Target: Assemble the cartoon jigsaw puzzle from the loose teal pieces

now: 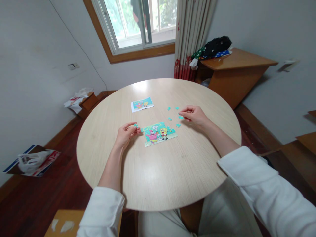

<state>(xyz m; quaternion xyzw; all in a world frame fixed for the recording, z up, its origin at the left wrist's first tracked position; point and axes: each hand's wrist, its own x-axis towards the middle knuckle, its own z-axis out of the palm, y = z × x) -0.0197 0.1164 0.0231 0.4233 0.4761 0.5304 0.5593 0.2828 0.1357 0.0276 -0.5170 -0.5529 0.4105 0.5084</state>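
Observation:
A partly assembled cartoon jigsaw puzzle (160, 133) lies flat near the middle of the round pale wooden table (158, 177). My left hand (125, 134) rests just left of it, its fingers pinched on a small teal puzzle piece (135, 125). My right hand (194, 114) sits to the puzzle's upper right, fingertips closed on another teal piece (181, 117). Several loose teal pieces (173, 113) lie scattered between that hand and the puzzle. A small reference picture (142, 104) of the same cartoon lies farther back on the table.
A wooden desk (237, 70) with dark bundled cloth stands at the back right by the curtain (191, 39). Cardboard and papers sit by the left wall (81, 100), and a plastic bag (32, 161) lies on the dark wooden floor.

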